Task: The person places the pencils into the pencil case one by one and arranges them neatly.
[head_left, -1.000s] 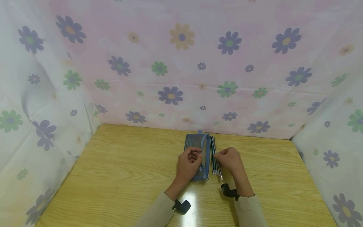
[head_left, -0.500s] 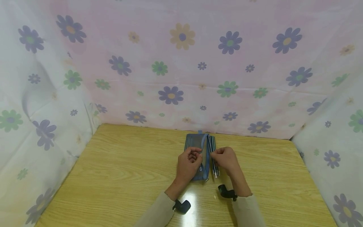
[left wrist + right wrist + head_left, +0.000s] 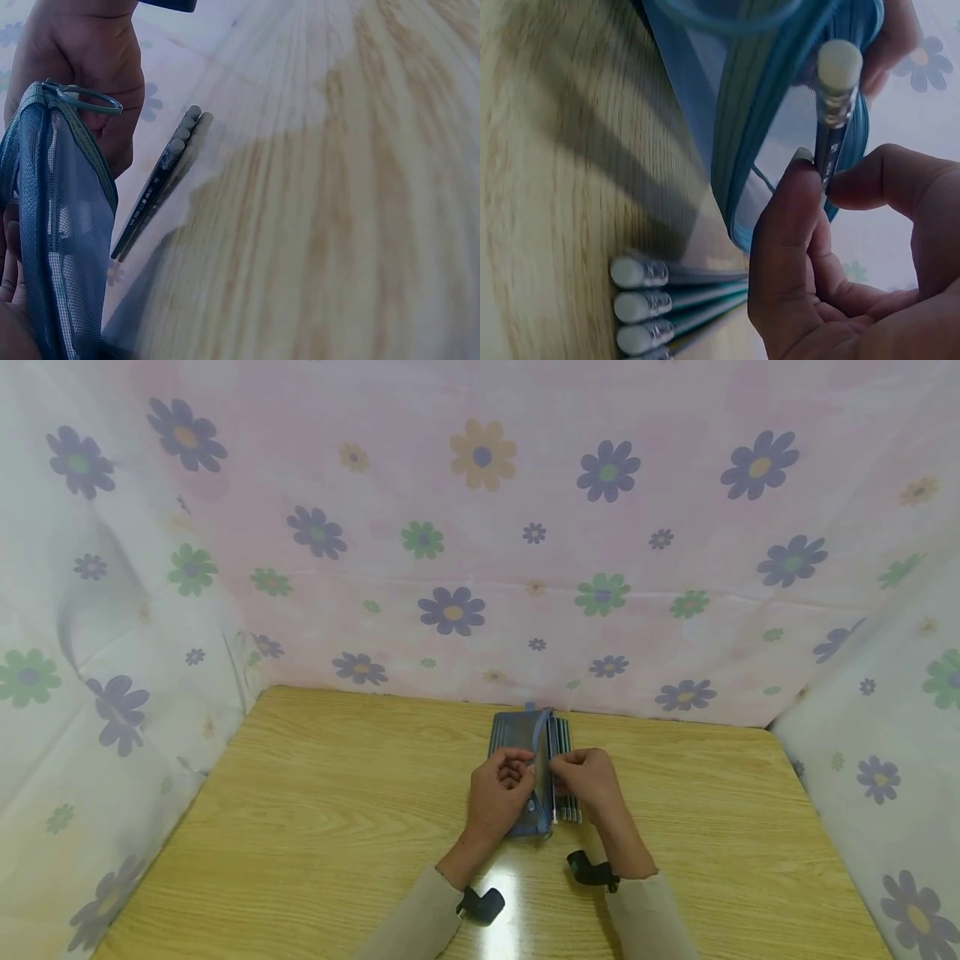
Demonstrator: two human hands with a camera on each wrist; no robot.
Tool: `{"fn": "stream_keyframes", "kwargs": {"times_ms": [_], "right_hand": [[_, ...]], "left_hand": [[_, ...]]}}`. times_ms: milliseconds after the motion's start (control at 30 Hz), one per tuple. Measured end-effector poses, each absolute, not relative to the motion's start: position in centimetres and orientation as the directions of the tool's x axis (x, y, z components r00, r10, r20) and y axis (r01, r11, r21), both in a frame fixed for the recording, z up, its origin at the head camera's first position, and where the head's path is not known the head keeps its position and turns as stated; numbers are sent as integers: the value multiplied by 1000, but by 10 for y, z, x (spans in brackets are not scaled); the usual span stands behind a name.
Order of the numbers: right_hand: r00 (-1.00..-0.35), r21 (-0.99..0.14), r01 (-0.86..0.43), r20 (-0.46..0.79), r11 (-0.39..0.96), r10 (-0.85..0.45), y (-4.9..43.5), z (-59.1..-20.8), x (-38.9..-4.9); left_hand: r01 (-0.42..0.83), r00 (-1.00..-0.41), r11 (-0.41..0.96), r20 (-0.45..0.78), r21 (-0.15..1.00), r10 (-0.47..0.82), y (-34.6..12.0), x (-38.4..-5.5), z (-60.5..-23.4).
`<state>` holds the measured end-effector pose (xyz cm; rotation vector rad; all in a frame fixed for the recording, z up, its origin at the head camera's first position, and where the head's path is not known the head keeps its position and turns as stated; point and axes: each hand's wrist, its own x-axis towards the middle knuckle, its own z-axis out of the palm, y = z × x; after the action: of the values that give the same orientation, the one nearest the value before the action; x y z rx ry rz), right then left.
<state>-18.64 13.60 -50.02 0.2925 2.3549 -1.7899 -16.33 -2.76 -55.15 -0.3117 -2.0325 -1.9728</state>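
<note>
A blue mesh zippered pencil case [image 3: 517, 727] lies lengthwise on the table, its zip undone along the right side. My left hand [image 3: 498, 797] holds up the case's upper edge with curled fingers, so the mouth gapes in the right wrist view. Between thumb and forefinger, my right hand [image 3: 596, 781] pinches a dark pencil [image 3: 831, 139] with a white eraser and silver ferrule. That pencil stands at the open mouth, overlapping the zip edge; its far end is hidden. Some striped pencils show through the mesh at the case's left side.
Several more pencils [image 3: 641, 306] lie side by side on the wooden table [image 3: 337, 810], just right of the case, eraser ends toward me. Flowered cloth [image 3: 480, 552] hangs behind the table and at both sides. Black wrist cameras sit under both wrists.
My right hand has moved left with the pinched pencil, from over the loose pencils to the case's open mouth. My left hand and the case have stayed nearly still.
</note>
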Motion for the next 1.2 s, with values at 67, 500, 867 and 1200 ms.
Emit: {"fn": "stream_keyframes", "kwargs": {"times_ms": [67,500,867,1200], "right_hand": [[-967,-938,253,-247,238,54,134,-500,-186],[-967,-955,254,-250,156,43,126,-505,-186],[-970,-958,242,-239,153,38,129,-502,-185],[-996,-912,89,-82,401,36,139,-502,-186]], "left_hand": [[353,-934,41,355,935,-41,-28,-164,-551],[349,-937,53,350,936,-20,-29,-163,-551],[356,-934,29,357,934,-22,-28,-164,-550],[346,-937,47,348,937,-24,-28,-163,-552]]}}
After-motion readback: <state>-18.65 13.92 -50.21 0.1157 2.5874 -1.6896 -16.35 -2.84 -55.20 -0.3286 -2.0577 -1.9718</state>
